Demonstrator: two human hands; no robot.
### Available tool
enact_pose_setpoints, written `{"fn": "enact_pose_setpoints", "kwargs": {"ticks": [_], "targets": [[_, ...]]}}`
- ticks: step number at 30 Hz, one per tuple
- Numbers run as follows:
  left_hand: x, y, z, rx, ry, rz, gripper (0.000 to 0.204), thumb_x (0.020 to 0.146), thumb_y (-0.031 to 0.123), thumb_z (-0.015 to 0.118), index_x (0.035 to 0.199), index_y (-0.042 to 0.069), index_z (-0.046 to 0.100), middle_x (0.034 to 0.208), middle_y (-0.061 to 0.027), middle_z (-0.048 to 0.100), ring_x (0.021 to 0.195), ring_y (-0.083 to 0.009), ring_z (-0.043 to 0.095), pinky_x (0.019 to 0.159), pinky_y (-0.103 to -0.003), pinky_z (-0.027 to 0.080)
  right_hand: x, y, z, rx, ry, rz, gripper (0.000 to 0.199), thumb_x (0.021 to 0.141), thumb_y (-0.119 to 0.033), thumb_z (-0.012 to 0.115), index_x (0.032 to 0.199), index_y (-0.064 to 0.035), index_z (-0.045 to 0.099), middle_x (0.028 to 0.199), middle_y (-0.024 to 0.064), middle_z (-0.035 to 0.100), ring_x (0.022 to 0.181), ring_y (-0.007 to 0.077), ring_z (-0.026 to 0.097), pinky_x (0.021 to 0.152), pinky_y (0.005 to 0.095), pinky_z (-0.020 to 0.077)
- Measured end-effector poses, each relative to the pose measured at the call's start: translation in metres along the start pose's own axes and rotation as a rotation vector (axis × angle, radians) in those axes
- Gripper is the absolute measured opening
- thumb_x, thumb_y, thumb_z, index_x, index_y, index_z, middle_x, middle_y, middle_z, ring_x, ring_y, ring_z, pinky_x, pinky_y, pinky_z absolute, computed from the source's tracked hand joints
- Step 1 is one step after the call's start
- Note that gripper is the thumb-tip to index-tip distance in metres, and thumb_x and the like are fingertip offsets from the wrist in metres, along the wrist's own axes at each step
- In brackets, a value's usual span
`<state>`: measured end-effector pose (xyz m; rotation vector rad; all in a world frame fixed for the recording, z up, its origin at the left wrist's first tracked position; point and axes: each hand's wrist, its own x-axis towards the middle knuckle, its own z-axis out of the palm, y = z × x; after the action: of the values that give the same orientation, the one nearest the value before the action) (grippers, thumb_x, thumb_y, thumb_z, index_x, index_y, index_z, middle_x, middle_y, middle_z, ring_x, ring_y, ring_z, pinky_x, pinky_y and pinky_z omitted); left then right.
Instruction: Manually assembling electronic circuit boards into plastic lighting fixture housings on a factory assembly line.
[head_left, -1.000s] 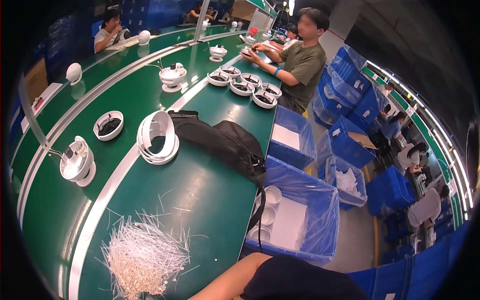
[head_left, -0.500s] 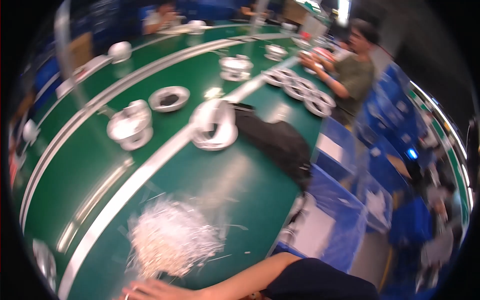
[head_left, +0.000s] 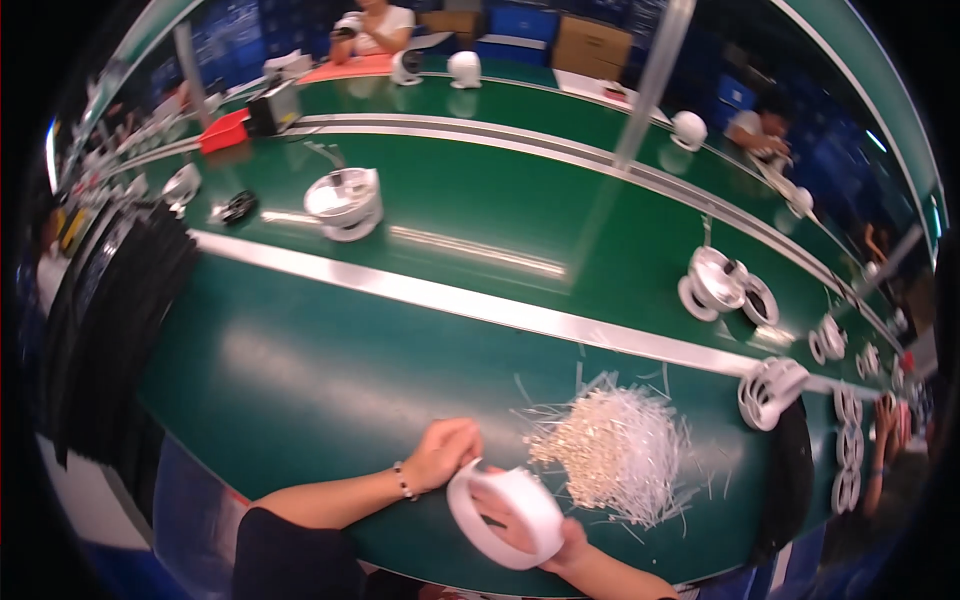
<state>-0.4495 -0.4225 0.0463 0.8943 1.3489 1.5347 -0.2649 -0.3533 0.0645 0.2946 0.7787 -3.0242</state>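
My right hand (head_left: 568, 543) grips a wide white plastic ring (head_left: 538, 512) by its right side, and some of its fingers show through the opening. The ring is tilted above the near edge of the green worktop. Close to the ring's upper left rim is my left hand (head_left: 445, 455), with a beaded bracelet at the wrist. Its fingers are curled and pressed together; whatever they may hold is hidden. Just right of the hands lies a loose pile of clear thin strips and small cream-coloured pieces (head_left: 610, 450).
A metal rail (head_left: 440, 295) divides the worktop from a green conveyor carrying white round housings (head_left: 345, 205). White rings (head_left: 772, 392) stand stacked at right near black cloth (head_left: 790, 480). More black material (head_left: 110, 320) hangs at left. Co-workers sit across the line and at far right.
The view has swung left, so the pile and stacked rings now appear farther right. Earlier one hand showed with fingers spread near the pile; now both hands show, the right holding a white ring.
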Motion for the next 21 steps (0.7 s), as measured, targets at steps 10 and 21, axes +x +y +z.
{"fn": "enact_pose_setpoints", "kwargs": {"ticks": [10, 21], "targets": [[-0.001, -0.014, 0.003, -0.178, -0.104, 0.091, 0.013, 0.085, 0.011, 0.049, 0.076, 0.002, 0.048, 0.066, 0.0054, 0.046, 0.060, 0.0003, 0.039, 0.052, -0.016, 0.032, 0.007, -0.005, 0.008, 0.127, -0.003, -0.040, 0.106, 0.057, -0.066, 0.060, 0.133, -0.0037, 0.019, 0.137, 0.0239, 0.015, 0.126, 0.0366, 0.019, 0.103, 0.0479, 0.0174], [-0.006, -0.011, -0.002, -0.040, -0.104, 0.060, 0.008, 0.082, 0.008, 0.054, 0.080, 0.001, 0.052, 0.062, 0.0033, 0.049, 0.055, -0.0004, 0.041, 0.049, -0.016, 0.033, 0.010, -0.016, 0.015, 0.223, 0.022, 0.068, 0.111, 0.055, -0.072, 0.058, 0.135, -0.0071, 0.015, 0.139, 0.0215, 0.013, 0.128, 0.0364, 0.015, 0.101, 0.0530, 0.0173]]}}
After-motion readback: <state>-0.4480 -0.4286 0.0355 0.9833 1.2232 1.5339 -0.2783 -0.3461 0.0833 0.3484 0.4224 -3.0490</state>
